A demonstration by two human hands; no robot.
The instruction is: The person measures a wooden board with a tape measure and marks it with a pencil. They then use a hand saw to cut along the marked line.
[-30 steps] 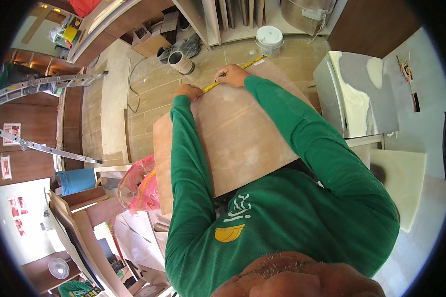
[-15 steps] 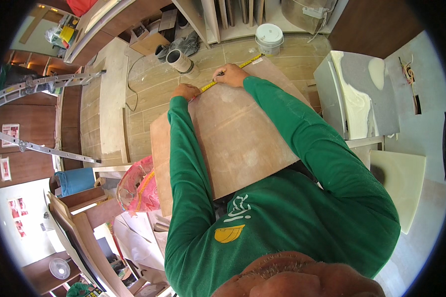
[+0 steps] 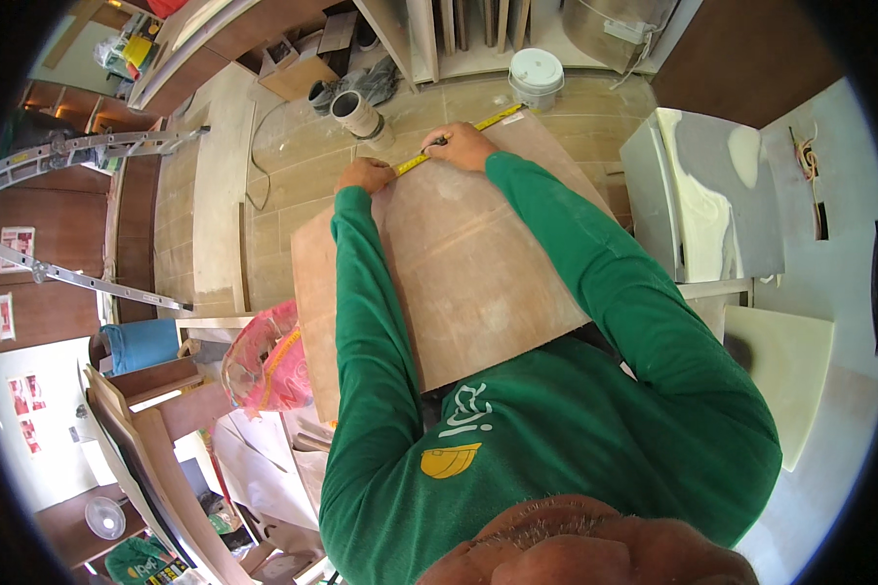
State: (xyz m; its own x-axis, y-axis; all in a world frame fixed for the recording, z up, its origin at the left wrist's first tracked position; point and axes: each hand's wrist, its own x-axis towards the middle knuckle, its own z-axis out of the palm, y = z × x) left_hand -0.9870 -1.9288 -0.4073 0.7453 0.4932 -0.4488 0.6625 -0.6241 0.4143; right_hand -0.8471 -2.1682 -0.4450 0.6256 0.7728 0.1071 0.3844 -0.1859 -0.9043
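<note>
A yellow tape measure [image 3: 412,165] lies stretched along the far edge of a brown plywood sheet [image 3: 493,263]. My left hand [image 3: 365,175] is closed on the tape at the sheet's far left corner; its grip is partly hidden. My right hand [image 3: 463,147] rests over the tape farther right, pinching a small dark pen-like marker [image 3: 439,142] close to the tape's edge. Beyond that hand the tape runs on to the sheet's far right corner. Another plywood sheet [image 3: 311,292] shows beneath, at the left.
Beyond the sheet stand a pipe piece [image 3: 358,117] and a lidded white bucket [image 3: 536,78]. A grey-and-cream box [image 3: 698,195] is at the right. Left are a ladder [image 3: 88,285] and a pink plastic bag [image 3: 268,363]. A person in green [image 3: 137,561] shows lower left.
My right hand has shifted slightly, and the dark marker in its fingers shows more plainly against the tape. At the lower left, more of the other person has come into view.
</note>
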